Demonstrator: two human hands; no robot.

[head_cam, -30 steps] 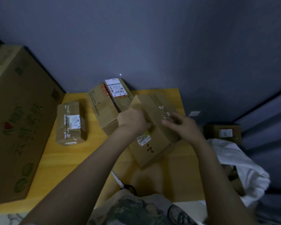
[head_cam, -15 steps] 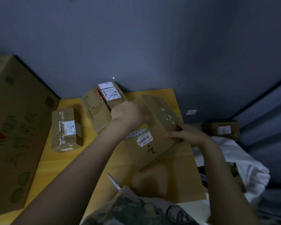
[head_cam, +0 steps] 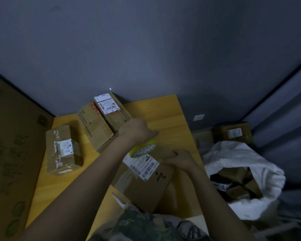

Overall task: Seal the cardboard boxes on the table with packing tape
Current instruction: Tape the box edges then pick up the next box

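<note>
Here, tape roll (head_cam: 142,149) under left hand (head_cam: 135,130), over box (head_cam: 146,190)

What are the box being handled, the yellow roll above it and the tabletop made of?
The box looks like brown cardboard: matte, with creased edges and a paper label stuck on. The roll is likely plastic packing tape: it has a glossy yellowish rim and a patterned side. The table looks like wood or a wood-look laminate, smooth and yellow with faint grain; I cannot tell which.
</note>
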